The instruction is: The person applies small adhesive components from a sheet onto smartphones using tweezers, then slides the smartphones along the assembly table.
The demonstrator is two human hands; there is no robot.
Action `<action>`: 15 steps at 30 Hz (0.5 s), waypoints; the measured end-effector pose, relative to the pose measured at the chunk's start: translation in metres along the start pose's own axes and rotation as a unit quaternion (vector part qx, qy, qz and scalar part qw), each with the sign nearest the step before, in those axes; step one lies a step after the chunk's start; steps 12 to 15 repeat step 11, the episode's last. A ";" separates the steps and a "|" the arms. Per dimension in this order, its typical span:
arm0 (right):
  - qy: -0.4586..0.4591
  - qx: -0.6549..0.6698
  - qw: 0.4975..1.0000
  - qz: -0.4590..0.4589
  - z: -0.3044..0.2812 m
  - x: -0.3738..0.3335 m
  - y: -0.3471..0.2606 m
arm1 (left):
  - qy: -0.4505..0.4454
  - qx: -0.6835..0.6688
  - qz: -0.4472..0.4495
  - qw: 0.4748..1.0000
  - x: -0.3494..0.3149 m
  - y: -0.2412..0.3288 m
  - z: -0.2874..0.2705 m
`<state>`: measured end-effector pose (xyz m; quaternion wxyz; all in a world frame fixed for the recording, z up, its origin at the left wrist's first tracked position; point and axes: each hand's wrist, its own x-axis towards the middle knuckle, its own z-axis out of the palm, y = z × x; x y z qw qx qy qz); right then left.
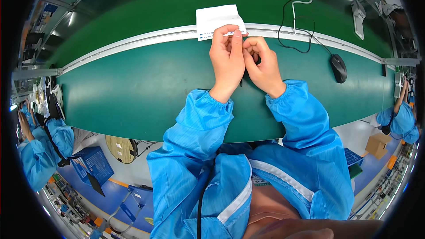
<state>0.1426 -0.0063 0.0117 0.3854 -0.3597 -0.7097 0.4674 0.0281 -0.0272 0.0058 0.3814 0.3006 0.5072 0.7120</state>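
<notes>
Both hands meet above the far part of the green table, their fingertips almost touching. My left hand (227,57) is closed in a pinch, thumb against a curled index finger, right in front of a white paper sheet (217,15). Close beside it, my right hand (264,66) also pinches with bent fingers. What lies between the fingertips is too small to make out. A short dark piece shows below the hands, between the two wrists. The sheet has a row of small blue marks along its near edge and rests over the white rail.
A black computer mouse (338,68) lies at the right, its cable looping back beside a white cable (303,2). The white rail (146,42) crosses behind the green tabletop (146,88). A blue crate (92,164) stands on the floor at left. People in blue work on both sides.
</notes>
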 end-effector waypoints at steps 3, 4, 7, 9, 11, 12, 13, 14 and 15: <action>0.038 0.001 0.999 -0.028 0.001 0.000 0.004 | -0.005 -0.003 0.005 1.000 0.001 -0.002 0.000; 0.040 0.001 0.999 -0.028 0.001 0.000 0.004 | -0.007 -0.009 0.004 1.000 0.002 -0.001 0.001; 0.062 0.005 0.997 -0.043 0.001 0.002 0.007 | -0.015 -0.003 0.020 1.000 0.003 -0.004 -0.001; 0.071 -0.008 0.994 -0.079 -0.001 0.001 0.014 | -0.022 0.003 0.017 1.000 0.004 -0.004 -0.003; 0.043 0.025 0.997 -0.065 -0.009 -0.004 0.016 | -0.024 0.002 0.013 1.000 0.003 -0.004 -0.002; 0.043 0.025 0.997 -0.065 -0.009 -0.004 0.016 | -0.024 0.002 0.013 1.000 0.003 -0.004 -0.002; 0.043 0.025 0.997 -0.065 -0.009 -0.004 0.016 | -0.024 0.002 0.013 1.000 0.003 -0.004 -0.002; 0.043 0.025 0.997 -0.065 -0.009 -0.004 0.016 | -0.024 0.002 0.013 1.000 0.003 -0.004 -0.002; 0.043 0.025 0.997 -0.065 -0.009 -0.004 0.016 | -0.024 0.002 0.013 1.000 0.003 -0.004 -0.002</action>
